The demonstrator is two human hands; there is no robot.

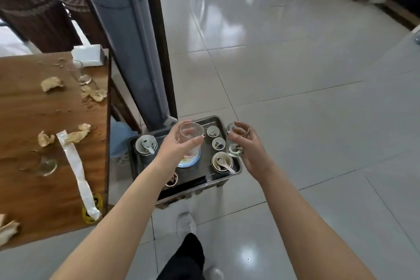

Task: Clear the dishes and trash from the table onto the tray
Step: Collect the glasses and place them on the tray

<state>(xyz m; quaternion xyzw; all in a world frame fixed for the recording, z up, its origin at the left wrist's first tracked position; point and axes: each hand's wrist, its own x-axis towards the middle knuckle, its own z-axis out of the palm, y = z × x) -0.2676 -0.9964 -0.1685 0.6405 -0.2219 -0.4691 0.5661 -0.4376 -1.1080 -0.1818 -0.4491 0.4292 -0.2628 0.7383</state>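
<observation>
I see the left hand [176,143] gripping a ribbed glass [191,137] and the right hand [247,146] holding a smaller glass [236,141], seemingly above the tray [236,169].

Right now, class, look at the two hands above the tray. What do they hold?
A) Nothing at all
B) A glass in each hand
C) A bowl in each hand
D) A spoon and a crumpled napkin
B: the left hand holds a ribbed glass and the right hand holds a clear glass, both above the tray of small bowls.
</observation>
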